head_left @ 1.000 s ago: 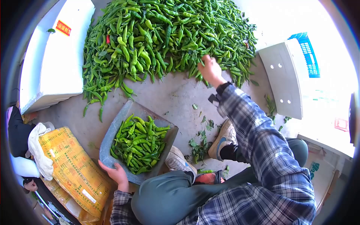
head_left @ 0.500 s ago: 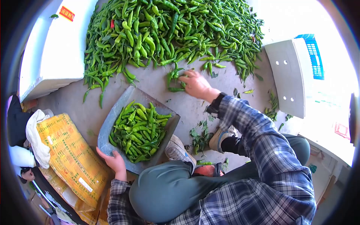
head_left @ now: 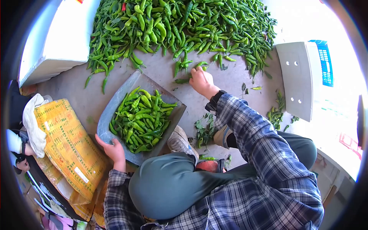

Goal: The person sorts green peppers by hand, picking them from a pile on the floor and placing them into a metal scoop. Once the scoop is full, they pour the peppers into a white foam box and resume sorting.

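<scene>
Right hand [head_left: 202,81] has pulled back from the chili pile [head_left: 184,23] toward the metal scoop [head_left: 113,112], with a few loose chilies [head_left: 184,64] dragged along. Step, I judge: raking chilies to the scoop, which sits on the floor by the knee. Next calls for sweeping them over its lip. Fingers curled palm-down on them, actual grip unclear. Left hand [head_left: 111,147] is clasped on the scoop's near rim.
</scene>
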